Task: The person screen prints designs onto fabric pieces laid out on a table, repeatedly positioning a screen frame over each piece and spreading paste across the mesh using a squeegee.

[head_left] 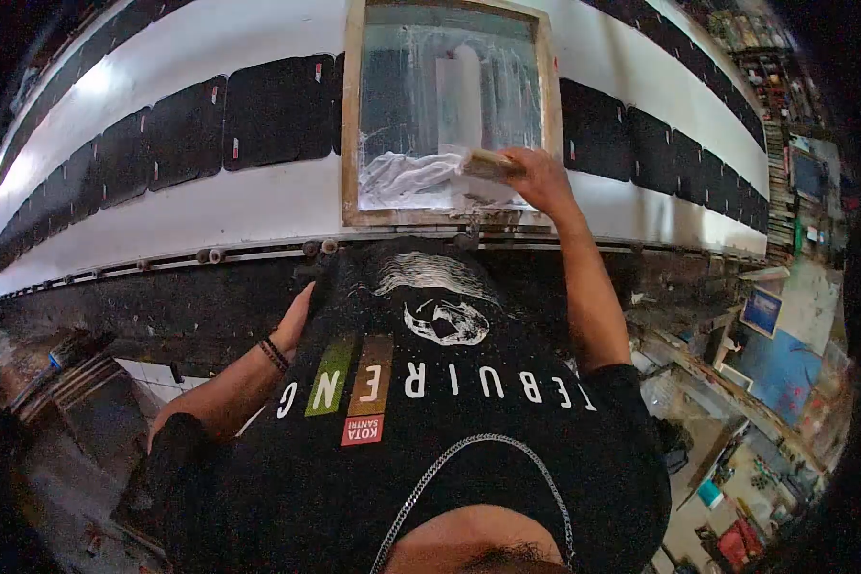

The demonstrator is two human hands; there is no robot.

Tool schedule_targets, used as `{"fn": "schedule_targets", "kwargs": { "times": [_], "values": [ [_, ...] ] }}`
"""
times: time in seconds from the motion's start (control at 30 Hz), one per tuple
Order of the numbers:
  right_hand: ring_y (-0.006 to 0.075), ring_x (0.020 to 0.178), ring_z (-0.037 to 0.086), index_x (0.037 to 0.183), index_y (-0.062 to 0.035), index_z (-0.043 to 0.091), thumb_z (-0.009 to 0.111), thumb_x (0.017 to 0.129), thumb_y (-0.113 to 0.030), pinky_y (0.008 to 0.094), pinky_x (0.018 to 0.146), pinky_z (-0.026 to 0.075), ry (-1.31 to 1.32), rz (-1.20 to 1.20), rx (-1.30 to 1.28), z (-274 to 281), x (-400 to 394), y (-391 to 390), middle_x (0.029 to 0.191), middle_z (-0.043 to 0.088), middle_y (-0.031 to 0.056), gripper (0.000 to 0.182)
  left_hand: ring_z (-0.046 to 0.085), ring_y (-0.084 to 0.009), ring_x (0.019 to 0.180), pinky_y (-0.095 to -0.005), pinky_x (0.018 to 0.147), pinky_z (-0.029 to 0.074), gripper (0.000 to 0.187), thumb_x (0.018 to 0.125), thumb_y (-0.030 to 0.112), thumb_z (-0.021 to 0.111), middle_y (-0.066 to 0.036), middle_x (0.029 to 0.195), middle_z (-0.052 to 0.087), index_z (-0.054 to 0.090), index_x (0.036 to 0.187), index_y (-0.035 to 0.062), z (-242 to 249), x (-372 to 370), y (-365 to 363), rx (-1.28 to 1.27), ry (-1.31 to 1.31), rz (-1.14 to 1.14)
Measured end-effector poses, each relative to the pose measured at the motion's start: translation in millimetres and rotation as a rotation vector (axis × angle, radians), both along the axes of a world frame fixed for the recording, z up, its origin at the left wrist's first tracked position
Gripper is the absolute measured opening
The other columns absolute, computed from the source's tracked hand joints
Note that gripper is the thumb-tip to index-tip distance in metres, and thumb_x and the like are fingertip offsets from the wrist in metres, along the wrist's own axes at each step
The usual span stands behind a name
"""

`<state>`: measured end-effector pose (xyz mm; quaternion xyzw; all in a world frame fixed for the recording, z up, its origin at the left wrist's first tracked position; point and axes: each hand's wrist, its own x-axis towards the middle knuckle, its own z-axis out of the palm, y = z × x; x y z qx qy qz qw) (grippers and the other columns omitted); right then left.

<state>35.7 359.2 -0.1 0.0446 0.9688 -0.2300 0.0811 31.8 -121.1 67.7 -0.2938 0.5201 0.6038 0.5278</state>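
Observation:
My right hand (pixel 540 180) is closed around the wooden handle of a squeegee (pixel 488 165), low in a wood-framed printing screen (pixel 354 115). White ink (pixel 407 178) lies in thick folds on the mesh to the left of the squeegee. Thin white streaks and a pale vertical band mark the mesh above it. My left hand (pixel 299 314) hangs beside my body, near the table edge; its fingers are mostly hidden behind my shirt. Black fabric panels (pixel 279 110) with small red-and-white marks lie in a row on both sides of the screen.
The long white table (pixel 287 187) runs across the view, with a metal rail (pixel 115 273) and small round fittings along its near edge. At the right stand stacked frames (pixel 780 182), a blue-faced screen (pixel 761 311) and cluttered items. Boards (pixel 91 383) lean at the lower left.

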Motion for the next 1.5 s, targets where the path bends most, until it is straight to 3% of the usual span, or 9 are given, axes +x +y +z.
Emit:
{"fn": "schedule_targets", "kwargs": {
  "times": [0.1,0.33,0.43,0.5,0.87,1.13,1.3,1.43,1.5],
  "values": [
    [0.0317,0.097,0.062,0.122,-0.0191,0.073,0.076,0.073,-0.006,0.0467,0.087,0.05,0.148,-0.005,0.184,-6.4,39.3,-24.2,0.105,0.071,0.0056,0.05,0.073,-0.0223,0.103,-0.0381,0.091,0.062,0.046,0.113,0.037,0.04,-0.012,0.123,0.072,0.059,0.137,0.0024,0.0,-0.2,-0.5,0.069,0.001,-0.018],
    [0.0309,0.1,0.063,0.119,-0.0203,0.075,0.075,0.072,-0.007,0.0462,0.082,0.052,0.168,-0.02,0.195,13.5,62.4,-23.8,0.104,0.069,0.0036,0.049,0.073,-0.0223,0.105,-0.0381,0.092,0.062,0.046,0.113,0.037,0.041,-0.012,0.125,0.071,0.059,0.139,0.003,-12.4,-3.8,-6.5,0.058,0.089,-0.14],
    [0.0315,0.101,0.064,0.118,-0.0184,0.075,0.077,0.075,-0.011,0.0459,0.085,0.053,0.215,-0.13,0.141,14.2,57.1,-10.0,0.105,0.069,0.0038,0.044,0.068,-0.0193,0.117,-0.0371,0.102,0.058,0.048,0.114,0.034,0.042,-0.011,0.138,0.066,0.051,0.149,0.0013,-18.6,-8.8,-11.3,0.189,-0.039,-0.121],
    [0.0315,0.101,0.064,0.118,-0.0177,0.074,0.077,0.076,-0.012,0.0457,0.086,0.054,0.226,-0.193,0.173,-0.4,53.3,-10.3,0.106,0.069,0.004,0.042,0.068,-0.0197,0.117,-0.0371,0.102,0.058,0.048,0.115,0.033,0.041,-0.012,0.138,0.065,0.05,0.15,0.0016,-12.8,-9.7,-6.6,0.034,-0.045,-0.124],
    [0.0308,0.103,0.064,0.115,-0.0176,0.074,0.075,0.079,-0.016,0.0447,0.087,0.055,0.291,0.078,0.093,-20.3,-41.8,-141.0,0.106,0.069,0.0049,0.036,0.072,-0.0227,0.106,-0.038,0.095,0.06,0.048,0.113,0.039,0.04,-0.012,0.125,0.071,0.061,0.136,0.0025,-5.0,-2.3,-1.0,-0.015,0.099,-0.135],
    [0.0257,0.114,0.061,0.11,-0.0177,0.074,0.069,0.082,-0.01,0.0454,0.102,0.046,0.403,0.3,0.23,-22.1,-16.6,-110.4,0.112,0.07,0.0002,0.03,0.073,-0.0223,0.104,-0.037,0.093,0.061,0.046,0.113,0.036,0.039,-0.011,0.124,0.071,0.061,0.136,0.0024,-14.0,4.5,-10.9,0.067,0.175,-0.132],
    [0.027,0.113,0.061,0.112,-0.0174,0.073,0.067,0.08,-0.005,0.0458,0.104,0.044,0.358,0.198,0.285,-20.2,32.7,-29.5,0.114,0.07,-0.0001,0.035,0.073,-0.022,0.105,-0.0378,0.093,0.061,0.046,0.113,0.038,0.041,-0.01,0.124,0.072,0.06,0.137,0.0035,-13.4,7.3,-9.3,0.049,0.156,-0.09],
    [0.0287,0.11,0.06,0.117,-0.0175,0.072,0.071,0.074,-0.005,0.0467,0.099,0.047,0.169,-0.124,0.388,-3.8,67.2,-39.0,0.116,0.069,0.0007,0.044,0.073,-0.0219,0.106,-0.0383,0.094,0.061,0.046,0.113,0.039,0.042,-0.01,0.124,0.072,0.06,0.137,0.0041,-17.2,8.4,-9.6,0.044,0.147,-0.056],
    [0.03,0.109,0.06,0.121,-0.0181,0.071,0.073,0.073,-0.007,0.0467,0.092,0.049,0.092,-0.209,0.374,-3.5,63.5,-59.6,0.12,0.068,0.0019,0.049,0.069,-0.0214,0.114,-0.0378,0.101,0.057,0.046,0.114,0.035,0.039,-0.01,0.133,0.067,0.054,0.144,0.0037,-35.4,8.2,-16.9,0.45,0.022,0.012]
  ]
}}
